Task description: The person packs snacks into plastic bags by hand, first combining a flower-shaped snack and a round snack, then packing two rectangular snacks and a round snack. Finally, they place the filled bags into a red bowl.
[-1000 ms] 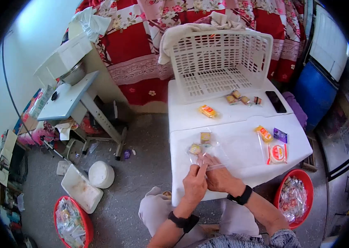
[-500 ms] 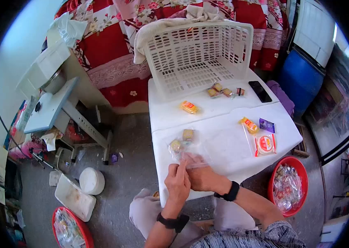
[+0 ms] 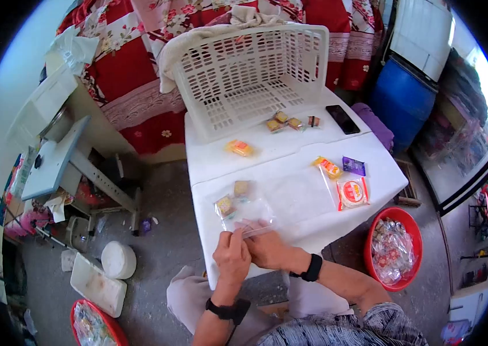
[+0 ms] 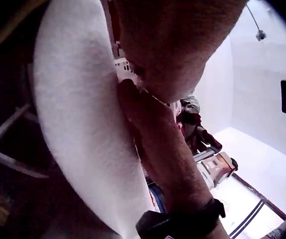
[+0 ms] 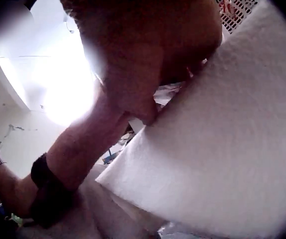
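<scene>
Counts: 2 hands, left hand (image 3: 231, 258) and right hand (image 3: 268, 251), 1 black wristband (image 3: 312, 268) each. 1 clear bag (image 3: 249, 218) near, 2 bagged packets (image 3: 223, 206) inside. 1 orange packet (image 3: 239, 148) mid-table. 4 small packets (image 3: 289, 121) far, by 1 white basket (image 3: 249, 75). 3 right-side packets (image 3: 352, 193). 1 phone (image 3: 342, 119) far right. 2 floor basins: near-left basin (image 3: 76, 311), near-right basin (image 3: 397, 211).

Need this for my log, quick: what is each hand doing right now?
Left hand: fingers curled, pinching the near edge of the clear plastic bag.
Right hand: on the same edge, apparently pinching it too.
</scene>
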{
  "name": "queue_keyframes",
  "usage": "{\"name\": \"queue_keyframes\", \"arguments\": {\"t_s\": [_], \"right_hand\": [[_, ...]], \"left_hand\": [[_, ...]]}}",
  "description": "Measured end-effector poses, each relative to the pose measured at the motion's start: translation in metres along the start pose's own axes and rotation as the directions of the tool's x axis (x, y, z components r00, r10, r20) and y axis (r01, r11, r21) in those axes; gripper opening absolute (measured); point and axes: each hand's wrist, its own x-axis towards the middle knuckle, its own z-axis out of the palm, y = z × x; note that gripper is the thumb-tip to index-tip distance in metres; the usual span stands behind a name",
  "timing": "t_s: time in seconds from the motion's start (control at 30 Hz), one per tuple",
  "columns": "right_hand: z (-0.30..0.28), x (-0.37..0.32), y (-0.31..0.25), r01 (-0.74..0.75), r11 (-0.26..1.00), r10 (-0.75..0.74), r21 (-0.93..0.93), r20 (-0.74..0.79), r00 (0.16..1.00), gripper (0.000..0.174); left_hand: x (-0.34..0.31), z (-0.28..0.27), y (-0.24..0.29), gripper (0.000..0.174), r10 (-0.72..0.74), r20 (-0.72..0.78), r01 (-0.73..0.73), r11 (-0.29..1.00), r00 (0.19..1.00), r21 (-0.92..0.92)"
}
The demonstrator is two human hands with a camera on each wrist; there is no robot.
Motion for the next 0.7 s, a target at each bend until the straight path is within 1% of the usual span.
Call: {"name": "queue_keyframes", "arguments": {"t_s": [0.03, 0.07, 0.1, 0.13, 0.17, 0.2, 0.27, 0.3, 0.37, 0.4, 0.47, 0.5, 0.53, 0.57, 0.6, 0.63, 0.67, 0.7], "right_hand": [[-0.007, 0.005, 0.002, 0.053, 0.996, -0.049, 0.071, -0.063, 0.997, 0.039], [-0.014, 0.009, -0.001, 0.069, 0.995, -0.064, 0.076, -0.067, 0.996, 0.039], [-0.019, 0.013, -0.003, 0.011, 1.0, -0.012, 0.008, 0.08, 0.997, 0.039], [-0.021, 0.017, -0.003, -0.038, 0.997, 0.052, -0.069, 0.22, 0.974, 0.04], [-0.014, 0.018, 0.002, -0.012, 0.995, 0.03, -0.1, 0.178, 0.984, 0.045], [-0.009, 0.022, 0.003, -0.002, 0.995, 0.019, -0.096, 0.176, 0.984, 0.045], [-0.004, 0.028, 0.003, -0.056, 0.987, 0.071, -0.149, 0.098, 0.993, 0.051], [-0.004, 0.028, 0.001, -0.05, 0.988, 0.065, -0.148, 0.098, 0.993, 0.051], [-0.008, 0.023, -0.006, -0.088, 0.991, 0.094, -0.098, 0.05, 0.994, 0.052], [-0.009, 0.015, -0.009, -0.088, 0.991, 0.094, -0.099, 0.055, 0.994, 0.052], [-0.018, -0.004, -0.015, -0.016, 1.0, 0.015, 0.006, 0.22, 0.975, 0.06], [-0.044, -0.002, -0.027, -0.048, 0.997, 0.069, -0.059, 0.423, 0.904, 0.062], [-0.056, -0.003, -0.022, -0.045, 0.997, 0.071, -0.07, 0.425, 0.902, 0.062], [-0.067, -0.007, -0.012, -0.061, 0.985, -0.024, 0.16, 0.477, 0.878, 0.059], [-0.081, -0.008, -0.004, -0.088, 0.922, -0.126, 0.378, 0.504, 0.855, 0.056], [-0.105, 0.003, 0.0, -0.13, 0.918, -0.083, 0.375, 0.502, 0.861, 0.042], [-0.118, 0.015, 0.015, -0.276, 0.876, 0.044, 0.396, 0.502, 0.864, 0.035], [-0.131, 0.028, 0.03, -0.41, 0.81, 0.167, 0.42, 0.506, 0.846, 0.027]], "left_hand": [[-0.001, 0.002, 0.0, 0.029, 0.0, -0.001, 0.0, 1.0, 1.0, -0.014], [-0.002, 0.004, 0.001, 0.029, -0.001, -0.011, 0.001, 1.0, 1.0, 0.0], [-0.002, 0.004, 0.001, 0.029, 0.014, -0.007, -0.014, 1.0, 1.0, 0.001], [-0.002, 0.003, 0.002, 0.028, 0.028, -0.002, -0.028, 1.0, 1.0, 0.002], [-0.002, 0.002, 0.003, 0.027, 0.017, 0.013, -0.017, 1.0, 1.0, 0.009], [-0.002, 0.001, 0.002, 0.027, 0.016, 0.007, -0.016, 1.0, 1.0, 0.019], [-0.002, 0.001, -0.002, 0.026, 0.015, -0.004, -0.015, 1.0, 1.0, -0.01], [-0.002, 0.0, -0.003, 0.026, 0.013, -0.009, -0.013, 1.0, 1.0, -0.006], [-0.001, -0.003, -0.005, 0.026, 0.035, -0.03, -0.035, 0.999, 0.999, -0.006], [-0.001, -0.004, -0.005, 0.026, 0.031, -0.031, -0.032, 0.999, 0.999, -0.008], [-0.002, -0.007, -0.007, 0.024, -0.017, 0.001, 0.017, 1.0, 1.0, 0.021], [-0.003, -0.006, -0.008, 0.024, -0.021, -0.002, 0.021, 1.0, 1.0, 0.016], [-0.005, -0.005, -0.009, 0.023, -0.036, 0.014, 0.035, 0.999, 0.999, 0.04], [-0.007, -0.003, -0.01, 0.022, -0.049, 0.029, 0.047, 0.997, 0.998, 0.062], [-0.008, -0.001, -0.011, 0.022, -0.043, 0.019, 0.042, 0.998, 0.999, 0.05], [-0.01, -0.001, -0.014, 0.022, -0.045, 0.07, 0.04, 0.997, 0.997, 0.068], [-0.012, -0.001, -0.015, 0.021, -0.05, 0.123, 0.039, 0.995, 0.991, 0.088], [-0.012, -0.002, -0.014, 0.022, -0.042, 0.155, 0.024, 0.993, 0.987, 0.112]]}}
